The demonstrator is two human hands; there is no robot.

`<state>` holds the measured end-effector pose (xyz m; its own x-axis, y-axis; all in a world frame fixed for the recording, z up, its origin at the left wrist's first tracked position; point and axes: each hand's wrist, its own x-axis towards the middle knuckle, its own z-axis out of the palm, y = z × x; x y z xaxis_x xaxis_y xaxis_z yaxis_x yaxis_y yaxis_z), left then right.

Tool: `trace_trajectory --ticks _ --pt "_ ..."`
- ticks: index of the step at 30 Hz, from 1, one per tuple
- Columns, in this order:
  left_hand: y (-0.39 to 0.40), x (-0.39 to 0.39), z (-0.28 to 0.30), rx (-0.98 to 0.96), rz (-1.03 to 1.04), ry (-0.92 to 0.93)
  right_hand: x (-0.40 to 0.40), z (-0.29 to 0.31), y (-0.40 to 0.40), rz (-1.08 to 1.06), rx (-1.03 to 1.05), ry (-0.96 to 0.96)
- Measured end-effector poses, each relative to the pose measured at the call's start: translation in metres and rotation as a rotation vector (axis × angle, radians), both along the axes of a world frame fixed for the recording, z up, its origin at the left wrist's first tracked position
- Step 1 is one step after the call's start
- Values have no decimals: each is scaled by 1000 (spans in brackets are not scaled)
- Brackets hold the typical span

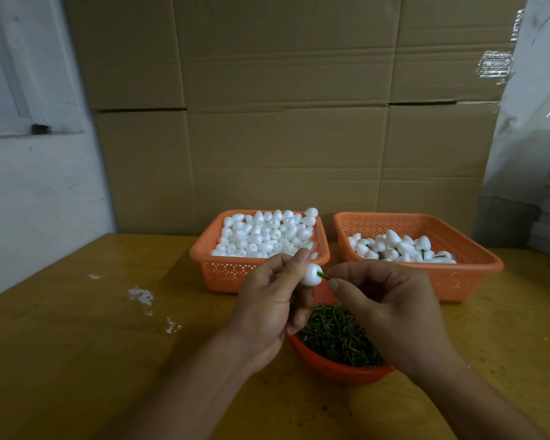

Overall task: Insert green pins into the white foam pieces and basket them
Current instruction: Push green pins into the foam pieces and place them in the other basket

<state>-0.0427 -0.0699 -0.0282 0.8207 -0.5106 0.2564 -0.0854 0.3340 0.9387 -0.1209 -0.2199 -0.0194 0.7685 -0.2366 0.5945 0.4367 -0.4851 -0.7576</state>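
Over the round orange bowl [337, 365] of green pins [337, 335], I see both hands held up close together. The left hand [267, 312] holds one white foam piece [310, 274] between its thumb and fingertips, with the fingers curled round it. A green pin [323, 275] sticks out of the right side of that foam piece. The right hand [385, 309] pinches the outer end of this pin with its thumb and first finger, and its other fingers are curled in. I cannot tell how deep the pin sits in the foam.

Behind the hands, two orange baskets stand side by side on the yellow wooden table [77, 344]. The left basket [223, 274] is heaped with plain white foam pieces [264, 236]. The right basket [458, 281] holds fewer foam pieces [400, 247], and some of them show bits of green. The two baskets are near each other but not touching.

A few white smears [142, 295] lie on the table to the left. Big brown cardboard boxes [283, 106] stand behind the baskets.
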Motion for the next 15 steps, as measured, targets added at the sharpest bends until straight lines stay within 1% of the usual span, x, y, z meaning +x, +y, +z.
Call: trace_trajectory --ticks 5,12,15 --pt "0 0 0 5 16 -9 0 -1 0 -3 -25 -10" --pt "-3 -3 0 23 61 -58 -1 -3 2 -62 -144 -53" --pt "-3 -3 0 18 68 -60 -1 -3 3 -72 -161 -50"
